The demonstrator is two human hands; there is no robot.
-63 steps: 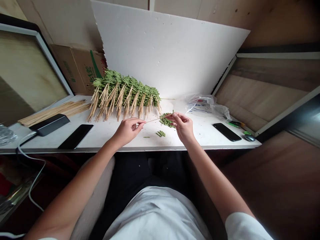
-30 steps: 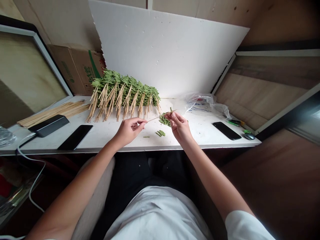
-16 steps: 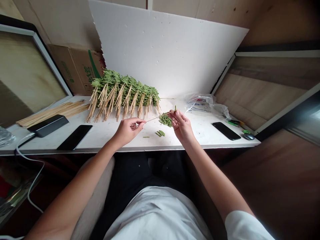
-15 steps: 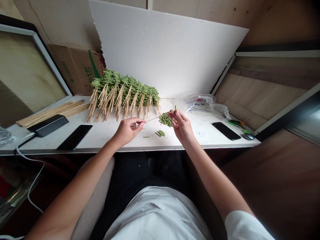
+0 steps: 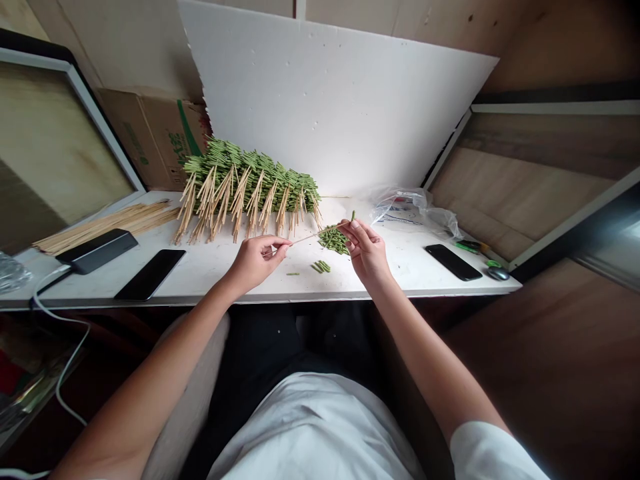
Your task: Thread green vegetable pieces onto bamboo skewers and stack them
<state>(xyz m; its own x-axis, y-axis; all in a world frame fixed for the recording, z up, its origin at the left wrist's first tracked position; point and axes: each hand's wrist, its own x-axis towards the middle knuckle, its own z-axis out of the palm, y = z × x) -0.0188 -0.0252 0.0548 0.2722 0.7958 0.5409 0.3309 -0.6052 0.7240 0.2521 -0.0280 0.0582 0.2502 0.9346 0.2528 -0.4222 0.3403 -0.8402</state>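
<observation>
My left hand (image 5: 261,262) pinches one end of a thin wooden skewer (image 5: 306,238). At the skewer's other end, my right hand (image 5: 367,252) holds a short green bean piece (image 5: 353,215) between its fingertips, the piece standing upright. Just behind and left of my right hand lies a pile of cut green pieces (image 5: 333,241). A small row of pieces (image 5: 321,267) and one single piece (image 5: 293,274) lie nearer the front edge. Behind my left hand, many skewers loaded with green pieces (image 5: 250,180) are stacked, their bare ends toward me.
Loose skewers (image 5: 110,223), a dark grey device (image 5: 97,251) and a black phone (image 5: 150,274) lie on the left of the white table (image 5: 220,292). On the right are a plastic bag (image 5: 417,203), another phone (image 5: 453,262) and a mouse (image 5: 499,273).
My right hand has shifted slightly to the right with the green piece at its fingertips. My left hand has stayed in place on the skewer.
</observation>
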